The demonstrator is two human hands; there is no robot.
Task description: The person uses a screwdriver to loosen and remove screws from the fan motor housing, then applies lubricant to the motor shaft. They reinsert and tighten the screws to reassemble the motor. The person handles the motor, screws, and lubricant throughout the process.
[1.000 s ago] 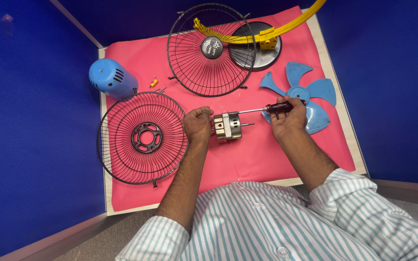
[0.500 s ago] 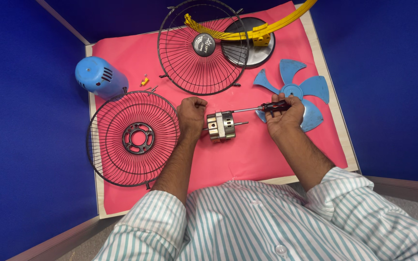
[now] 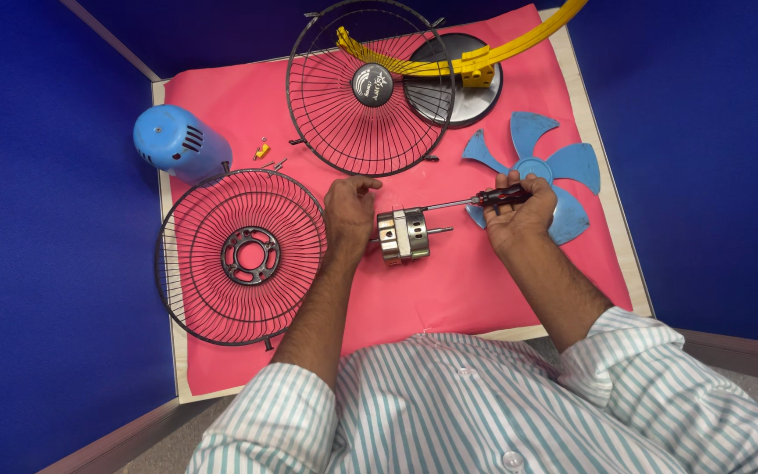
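Pink mat (image 3: 484, 290); blue blade (image 3: 546, 171); striped sleeves (image 3: 660, 386).

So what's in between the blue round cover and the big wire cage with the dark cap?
In the head view, tiny loose bits, one yellow, lie on the pink mat between the blue cover and that cage.

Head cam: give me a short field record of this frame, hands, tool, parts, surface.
left hand: steadies motor
right hand: grips screwdriver, tip at motor's top
rear grille: flat, left of motor
front grille: above motor, overlaps dark disc
blade: blue, partly under right hand
housing: blue, far left
surface: pink mat
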